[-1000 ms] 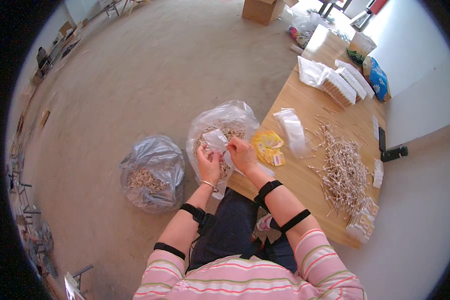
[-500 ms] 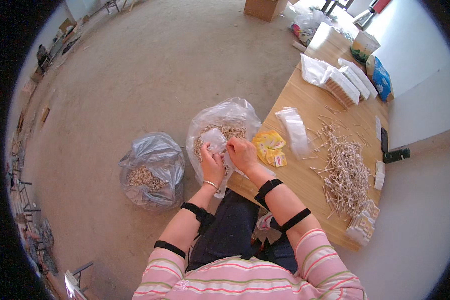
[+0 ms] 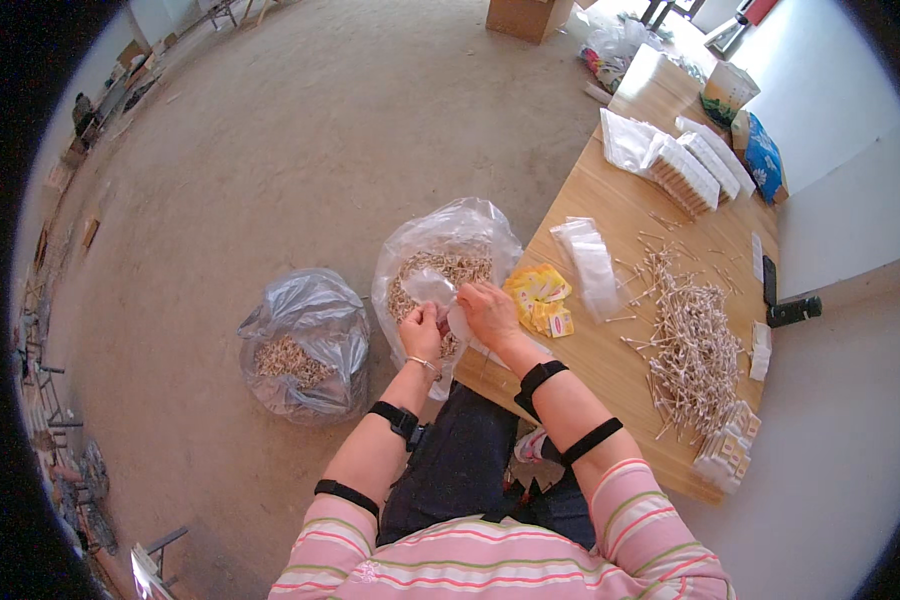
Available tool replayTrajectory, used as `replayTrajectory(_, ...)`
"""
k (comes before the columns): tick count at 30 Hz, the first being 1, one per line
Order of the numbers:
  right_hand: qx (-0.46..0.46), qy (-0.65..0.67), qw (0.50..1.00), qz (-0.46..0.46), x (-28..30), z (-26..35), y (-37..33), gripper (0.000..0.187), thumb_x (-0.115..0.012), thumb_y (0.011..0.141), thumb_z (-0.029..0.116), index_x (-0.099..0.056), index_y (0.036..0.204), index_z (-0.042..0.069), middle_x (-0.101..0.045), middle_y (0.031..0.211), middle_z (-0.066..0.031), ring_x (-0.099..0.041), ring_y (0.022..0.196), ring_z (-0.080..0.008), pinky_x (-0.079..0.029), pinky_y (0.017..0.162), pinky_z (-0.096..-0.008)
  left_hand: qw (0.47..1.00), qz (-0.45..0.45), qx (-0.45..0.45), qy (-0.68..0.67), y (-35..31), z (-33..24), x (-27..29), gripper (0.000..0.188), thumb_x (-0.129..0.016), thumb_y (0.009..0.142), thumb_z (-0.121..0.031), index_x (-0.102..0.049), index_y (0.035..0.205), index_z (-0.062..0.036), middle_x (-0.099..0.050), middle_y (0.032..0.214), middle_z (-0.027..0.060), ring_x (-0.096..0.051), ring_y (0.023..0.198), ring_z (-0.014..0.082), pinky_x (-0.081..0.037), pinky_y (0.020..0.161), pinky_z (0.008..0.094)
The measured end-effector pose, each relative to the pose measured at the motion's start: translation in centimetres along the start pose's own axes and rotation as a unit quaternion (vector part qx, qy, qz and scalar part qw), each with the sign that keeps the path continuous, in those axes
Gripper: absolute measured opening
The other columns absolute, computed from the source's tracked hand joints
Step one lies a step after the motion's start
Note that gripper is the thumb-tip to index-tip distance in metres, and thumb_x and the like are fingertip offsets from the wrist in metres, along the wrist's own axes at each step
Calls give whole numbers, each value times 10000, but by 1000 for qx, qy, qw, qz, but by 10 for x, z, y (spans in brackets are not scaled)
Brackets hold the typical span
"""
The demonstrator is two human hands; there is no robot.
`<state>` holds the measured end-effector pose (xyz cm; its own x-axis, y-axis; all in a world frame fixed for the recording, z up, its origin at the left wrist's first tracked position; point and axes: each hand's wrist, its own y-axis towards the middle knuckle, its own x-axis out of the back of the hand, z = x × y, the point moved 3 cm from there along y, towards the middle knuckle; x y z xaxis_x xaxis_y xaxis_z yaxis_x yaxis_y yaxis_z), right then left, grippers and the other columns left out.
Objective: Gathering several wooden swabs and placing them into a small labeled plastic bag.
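Observation:
My left hand (image 3: 422,332) and my right hand (image 3: 488,312) are close together, both closed on a small clear plastic bag (image 3: 428,286). Thumb and fingers of each hand pinch its near part. The small bag looks flat; whether anything lies inside, I cannot tell. Below it stands a large clear plastic sack (image 3: 390,262), its mouth spread wide, full of short brown-and-white sticks (image 3: 470,266) that look like cotton swabs. Just right of my right hand, yellow printed cards (image 3: 540,298) lie in a loose pile on the table corner.
A second sack (image 3: 315,290) of sticks stands on the floor at left. On the wooden table (image 3: 590,190) are a fan of flat clear bags (image 3: 588,265), a heap of cotton swabs (image 3: 695,340), filled packs (image 3: 688,172) at the back and more packs (image 3: 727,450) near the wall.
My left hand has shifted slightly down and its fingers have closed into a tighter pinch. The small bag has moved a little lower between my hands.

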<state>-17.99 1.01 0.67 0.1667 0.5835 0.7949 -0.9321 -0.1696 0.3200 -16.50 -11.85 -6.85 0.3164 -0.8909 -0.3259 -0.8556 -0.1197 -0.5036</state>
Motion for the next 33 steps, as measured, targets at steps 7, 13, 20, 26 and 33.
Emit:
replayTrajectory(7, -21, 85, 996, 1, 13, -10, -15, 97, -560, 785, 106, -607, 852, 55, -626, 816, -136, -584, 852, -321, -475, 743, -406, 999, -11, -41, 32, -35, 8, -9, 226, -564, 922, -181, -594, 1038, 11, -649, 909, 54, -606, 741, 124, -509, 660, 272)
replayTrajectory(13, -91, 98, 991, -4, 4, -17, -11, 141, -551, 782, 135, -632, 821, 26, -623, 914, -145, -569, 911, -328, -448, 819, -408, 994, 5, -72, 80, -38, 8, -11, 271, -579, 911, -149, -563, 1115, 29, -659, 986, 82, -612, 842, 116, -480, 709, 243)
replayTrajectory(20, -130, 117, 984, 9, -5, -30, -15, 131, -542, 730, 111, -635, 706, 22, -631, 929, -148, -560, 958, -323, -436, 867, -379, 992, -1, -27, 126, -38, 16, 0, 214, -581, 908, -178, -606, 990, 19, -631, 847, 33, -555, 728, 96, -448, 649, 241)
replayTrajectory(26, -125, 124, 984, 20, -6, -31, -13, 124, -568, 698, 123, -613, 667, 11, -635, 927, -153, -576, 916, -319, -448, 845, -379, 988, -28, -58, 140, -45, 18, -6, 220, -589, 904, -210, -617, 909, 8, -600, 791, 15, -521, 698, 85, -432, 635, 241)
replayTrajectory(33, -134, 124, 983, 30, -1, -31, -10, 122, -580, 667, 113, -576, 620, 1, -638, 898, -166, -569, 894, -333, -451, 821, -387, 976, -48, -115, 179, -57, 14, -11, 195, -616, 886, -188, -602, 850, 3, -585, 752, 8, -497, 666, 89, -420, 607, 249)
